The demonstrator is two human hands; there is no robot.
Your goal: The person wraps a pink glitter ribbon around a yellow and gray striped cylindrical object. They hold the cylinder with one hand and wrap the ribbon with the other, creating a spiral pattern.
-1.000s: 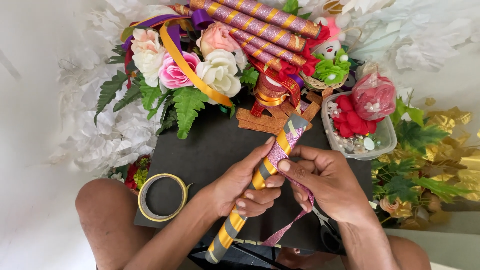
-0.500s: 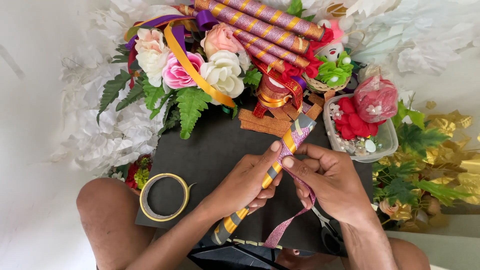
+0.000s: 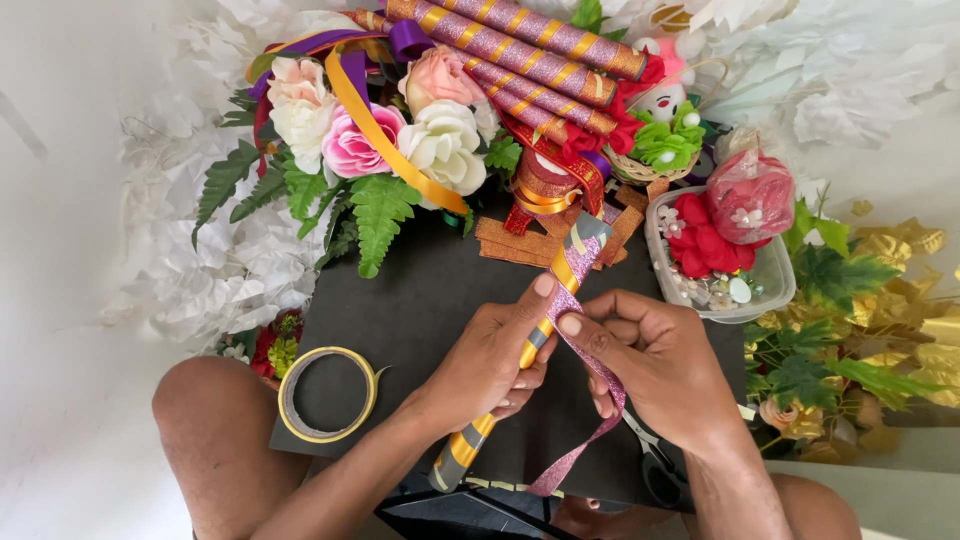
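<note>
Stick (image 3: 540, 330) and ribbon (image 3: 590, 385) sit between our two hands, above the black board (image 3: 420, 300) that lies across our knees. The stick is a slim grey rod already banded with gold tape; we judge it light and stiff, so it tolerates a firm grip anywhere along its shaft. Our left hand (image 3: 490, 365) is clenched around its middle, thumb pressed on the upper side, and the lower end projects toward our lap. The pink glitter ribbon is thin and limp, with a gritty face that we judge unlikely to slide once tensioned; its loose tail hangs below the right hand. Our right hand (image 3: 650, 365) pinches the ribbon against the stick with thumb and forefinger, just beside the left thumb. We take hold of the ribbon close to the contact point, not at the tail, since slack would let the wrap wander. A roll of tape (image 3: 327, 393) rests on the board near the left knee. Finished wrapped sticks (image 3: 520, 45) lie across the artificial flowers (image 3: 400, 140) beyond.
</note>
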